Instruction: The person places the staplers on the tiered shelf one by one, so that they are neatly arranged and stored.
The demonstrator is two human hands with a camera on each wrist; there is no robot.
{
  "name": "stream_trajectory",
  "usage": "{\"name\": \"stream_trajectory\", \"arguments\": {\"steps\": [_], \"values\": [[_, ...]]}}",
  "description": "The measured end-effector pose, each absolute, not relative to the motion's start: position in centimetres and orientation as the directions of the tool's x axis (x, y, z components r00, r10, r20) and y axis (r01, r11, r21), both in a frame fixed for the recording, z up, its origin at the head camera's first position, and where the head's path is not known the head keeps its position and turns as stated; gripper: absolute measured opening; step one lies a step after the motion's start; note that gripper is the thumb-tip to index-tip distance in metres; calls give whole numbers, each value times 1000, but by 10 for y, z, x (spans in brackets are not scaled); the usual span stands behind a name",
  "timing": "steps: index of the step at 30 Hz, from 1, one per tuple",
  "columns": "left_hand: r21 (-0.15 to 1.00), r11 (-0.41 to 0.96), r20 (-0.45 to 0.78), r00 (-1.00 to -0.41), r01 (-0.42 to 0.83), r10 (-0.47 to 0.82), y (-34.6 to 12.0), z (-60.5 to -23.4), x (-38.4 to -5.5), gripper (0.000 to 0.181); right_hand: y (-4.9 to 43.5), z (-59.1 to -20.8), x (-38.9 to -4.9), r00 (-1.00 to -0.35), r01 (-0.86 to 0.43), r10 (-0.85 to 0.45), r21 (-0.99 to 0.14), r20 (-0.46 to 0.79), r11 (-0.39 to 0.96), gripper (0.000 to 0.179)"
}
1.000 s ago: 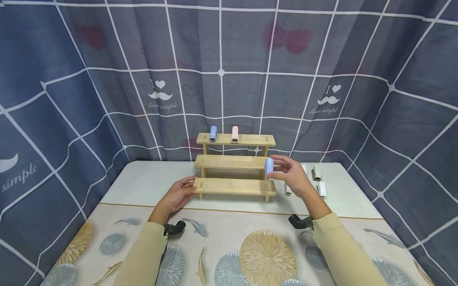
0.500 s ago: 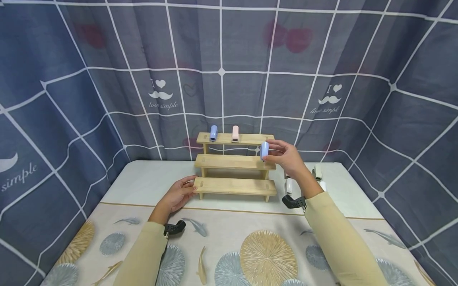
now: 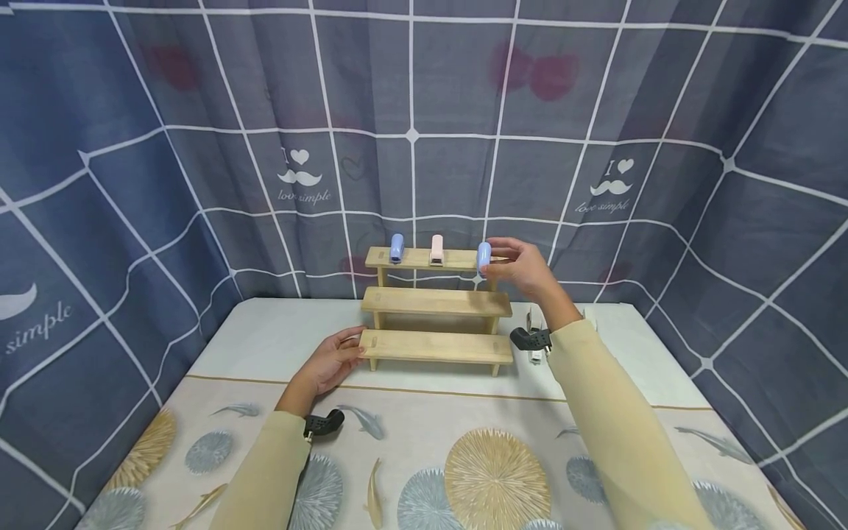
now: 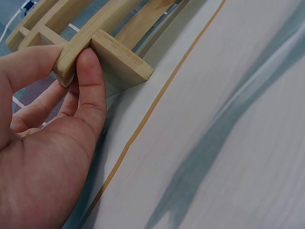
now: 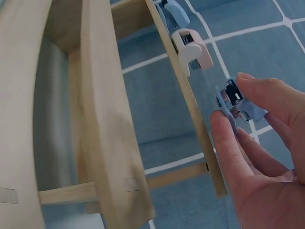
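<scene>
1. A navy curtain (image 3: 165,147) with a white grid is hanging around three sides, meeting the table's far, left and right edges.
2. Moustache prints and red heart patches are showing on it.
3. A table (image 3: 424,442) is wearing a pale cloth printed with fish and round fans.
</scene>
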State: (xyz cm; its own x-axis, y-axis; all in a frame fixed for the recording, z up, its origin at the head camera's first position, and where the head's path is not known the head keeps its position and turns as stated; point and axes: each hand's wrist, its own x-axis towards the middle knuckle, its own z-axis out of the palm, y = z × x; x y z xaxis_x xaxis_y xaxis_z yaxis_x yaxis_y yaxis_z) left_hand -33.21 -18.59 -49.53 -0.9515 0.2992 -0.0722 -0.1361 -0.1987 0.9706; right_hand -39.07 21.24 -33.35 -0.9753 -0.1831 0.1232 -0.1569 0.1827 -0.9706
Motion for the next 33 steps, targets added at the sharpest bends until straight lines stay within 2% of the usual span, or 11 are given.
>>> {"name": "stream_trajectory", "arguments": {"steps": [12, 33], "values": [[972, -195, -69, -951, -132, 300, -186, -499, -332, 65, 207, -320, -412, -986, -69, -161, -988, 46, 141, 69], [972, -191, -75, -952, -137, 298, -186, -496, -331, 66, 204, -314, -418, -988, -45, -155, -938, -9, 343, 67]]}}
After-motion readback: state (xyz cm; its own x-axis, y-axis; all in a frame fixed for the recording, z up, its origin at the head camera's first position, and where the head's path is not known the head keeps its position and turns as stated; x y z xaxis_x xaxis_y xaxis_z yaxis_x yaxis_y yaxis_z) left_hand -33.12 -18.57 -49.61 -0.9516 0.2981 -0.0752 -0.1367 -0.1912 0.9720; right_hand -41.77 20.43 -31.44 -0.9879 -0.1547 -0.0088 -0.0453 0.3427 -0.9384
